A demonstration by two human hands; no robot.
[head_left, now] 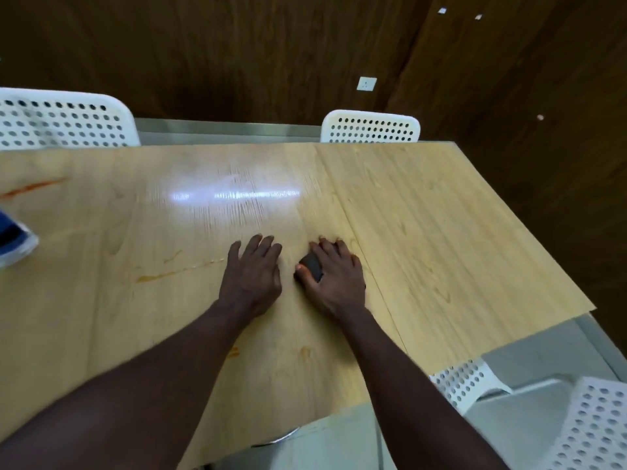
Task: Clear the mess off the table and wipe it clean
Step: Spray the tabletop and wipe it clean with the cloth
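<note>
Both of the person's arms reach out over the pale wooden table (424,215), and the hands sit side by side near its middle, close but not touching. The left hand (252,276) lies flat, palm down, fingers straight and a little spread, holding nothing. The right hand (336,276) presses down on a dark grey pad (312,264), fingers curled over its top and the thumb against its near side. From where I stand I cannot tell whether it is a sponge or a folded cloth; most of it is hidden under the palm.

The tabletop is stained. An orange smear (159,273) trails off at nine o'clock from the left hand, with a thin line running from it towards that hand. A longer reddish streak (34,188) lies out at ten o'clock, near the table's far left. Two small orange blotches (234,352) sit at six o'clock, between the forearms. A bright glare shines on the wood at twelve o'clock from the hands.

At nine o'clock, right at the edge of view, lies a blurred blue object (15,240) that I cannot identify. White perforated chairs stand round the table: one at eleven o'clock (64,120), one at one o'clock (369,127), and more at four o'clock (468,381). A white wall socket (366,84) sits in the dark wood panelling behind.
</note>
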